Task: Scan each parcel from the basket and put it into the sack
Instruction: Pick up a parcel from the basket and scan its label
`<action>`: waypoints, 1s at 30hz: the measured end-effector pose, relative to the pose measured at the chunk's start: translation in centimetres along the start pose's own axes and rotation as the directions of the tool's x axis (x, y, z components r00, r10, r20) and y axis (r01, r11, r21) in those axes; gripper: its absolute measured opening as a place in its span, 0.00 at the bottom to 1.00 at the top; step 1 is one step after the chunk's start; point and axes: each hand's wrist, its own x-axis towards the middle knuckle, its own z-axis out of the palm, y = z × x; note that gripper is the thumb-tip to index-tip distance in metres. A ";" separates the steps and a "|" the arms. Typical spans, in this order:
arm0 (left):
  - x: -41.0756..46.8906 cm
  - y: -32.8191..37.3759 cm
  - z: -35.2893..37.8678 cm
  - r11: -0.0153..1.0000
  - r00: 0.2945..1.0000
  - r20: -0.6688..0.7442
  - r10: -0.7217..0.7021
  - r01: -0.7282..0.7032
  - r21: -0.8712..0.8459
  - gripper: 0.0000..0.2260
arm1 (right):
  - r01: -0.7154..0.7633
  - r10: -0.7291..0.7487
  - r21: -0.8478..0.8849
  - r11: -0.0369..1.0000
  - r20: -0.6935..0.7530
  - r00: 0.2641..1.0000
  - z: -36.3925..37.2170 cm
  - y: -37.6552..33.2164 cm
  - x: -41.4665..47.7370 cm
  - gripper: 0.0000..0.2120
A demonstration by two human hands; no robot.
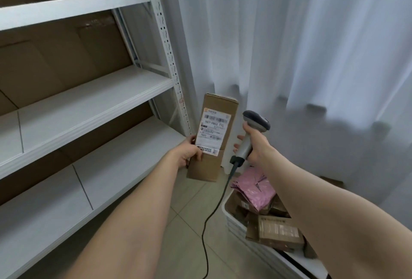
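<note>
Item held: one cardboard box (214, 136), upright, label (213, 132) facing me.

My left hand (187, 152) grips the box at its lower left edge, thumb over the label's corner. My right hand (256, 145) is curled round the handle of the scanner (254, 127), whose head sits just beside the box without touching it. Its black cable (214, 207) hangs to the tiled floor (185, 212). Under my right forearm is a white basket (225, 206) holding a pink mailer (258, 189) and brown parcels (278, 232). White shelves (89, 91) stand to the left, with a white curtain (289, 44) behind.
</note>
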 end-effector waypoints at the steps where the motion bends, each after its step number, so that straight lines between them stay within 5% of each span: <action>1: -0.3 0.1 0.3 0.998 1.000 0.021 0.005 -0.007 0.067 0.39 | -0.020 0.020 0.012 1.000 0.034 0.999 0.1 0.0 0.0 0.23; 5: -0.8 0.6 1.2 0.994 0.988 0.150 -0.022 0.005 0.108 0.35 | -0.061 0.059 0.012 0.998 0.103 0.993 0.3 0.5 -0.1 0.18; 13: -0.9 2.8 2.1 0.982 0.971 0.152 0.186 -0.178 -0.068 0.33 | -0.031 0.034 -0.123 0.992 0.020 0.999 -0.8 0.7 0.3 0.16; 24: -0.1 2.2 2.6 0.934 0.957 0.157 0.244 -0.275 0.227 0.49 | -0.053 0.063 -0.090 0.994 0.102 0.993 -1.8 -0.3 -0.3 0.16; 30: 0.1 1.9 3.5 0.868 0.941 0.113 0.318 -0.337 0.365 0.44 | -0.034 0.047 -0.156 0.987 0.075 0.996 -2.6 -0.6 -0.8 0.17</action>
